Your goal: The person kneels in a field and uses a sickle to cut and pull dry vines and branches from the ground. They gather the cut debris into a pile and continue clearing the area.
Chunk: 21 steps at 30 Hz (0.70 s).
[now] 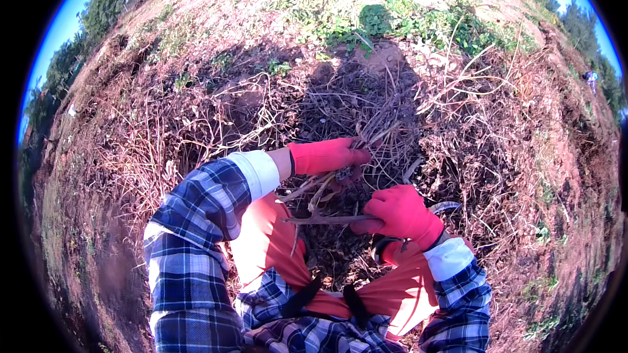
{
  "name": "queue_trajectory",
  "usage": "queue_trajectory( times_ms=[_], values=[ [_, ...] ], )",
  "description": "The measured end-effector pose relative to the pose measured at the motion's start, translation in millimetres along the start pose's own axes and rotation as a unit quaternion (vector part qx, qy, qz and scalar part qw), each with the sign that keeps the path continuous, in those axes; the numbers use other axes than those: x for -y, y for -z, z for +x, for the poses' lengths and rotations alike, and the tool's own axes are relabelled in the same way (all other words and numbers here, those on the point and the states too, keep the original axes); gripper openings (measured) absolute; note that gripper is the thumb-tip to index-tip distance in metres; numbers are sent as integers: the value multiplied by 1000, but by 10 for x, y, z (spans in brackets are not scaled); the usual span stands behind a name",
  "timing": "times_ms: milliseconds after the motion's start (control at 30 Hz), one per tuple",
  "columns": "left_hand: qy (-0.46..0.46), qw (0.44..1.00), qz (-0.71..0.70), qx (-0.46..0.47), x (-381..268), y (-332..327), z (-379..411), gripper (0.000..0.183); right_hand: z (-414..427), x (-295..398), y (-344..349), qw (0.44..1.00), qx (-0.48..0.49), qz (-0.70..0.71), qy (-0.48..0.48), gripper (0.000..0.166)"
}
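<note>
My left hand (329,156), in a red glove, is closed around a bunch of dry plant stems (380,132). Forked woody stalks (315,196) with dark soil or shrivelled leaves hang just below that hand. My right hand (403,213), also gloved in red, grips one end of a thin brown stem (328,219). The stem's other end points left, over my knee, meeting the forked stalks. A curved pale object (445,207) shows behind my right wrist; what it is I cannot tell. Both hands are low, between and above my bent knees.
Tangled dry vines (471,157) and leaf litter cover the ground around me. Long pale stalks (463,81) stick up at the front right. Green leafy plants (392,17) grow farther ahead. A person (590,78) is far off at the right edge; trees (105,5) line the field.
</note>
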<state>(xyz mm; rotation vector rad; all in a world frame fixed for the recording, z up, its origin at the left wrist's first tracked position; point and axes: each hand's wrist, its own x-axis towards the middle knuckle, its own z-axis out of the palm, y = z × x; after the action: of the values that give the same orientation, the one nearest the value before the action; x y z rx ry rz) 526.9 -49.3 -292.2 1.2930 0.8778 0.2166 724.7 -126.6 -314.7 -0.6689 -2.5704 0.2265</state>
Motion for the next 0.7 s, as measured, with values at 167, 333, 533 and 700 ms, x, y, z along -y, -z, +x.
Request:
queue_trajectory(
  times_ms=[167, 333, 533, 700],
  values=[
    [87, 996, 0, -3, 0, -177, -240, 22, 17, 110, -3, 998, 0, 47, 49, 37],
    [-17, 964, 230, 134, 184, -301, -300, 38, 54, 158, 18, 994, 23, 78, 75, 33],
    [-27, 959, 240, 150, 241, -233, -413, 47, -43, 71, 20, 991, 19, 112, 68, 36],
    [-1, 991, 121, 55, -33, -43, -635, 39, -152, -17, 11, 995, -1, 97, 21, 35]
  ],
)
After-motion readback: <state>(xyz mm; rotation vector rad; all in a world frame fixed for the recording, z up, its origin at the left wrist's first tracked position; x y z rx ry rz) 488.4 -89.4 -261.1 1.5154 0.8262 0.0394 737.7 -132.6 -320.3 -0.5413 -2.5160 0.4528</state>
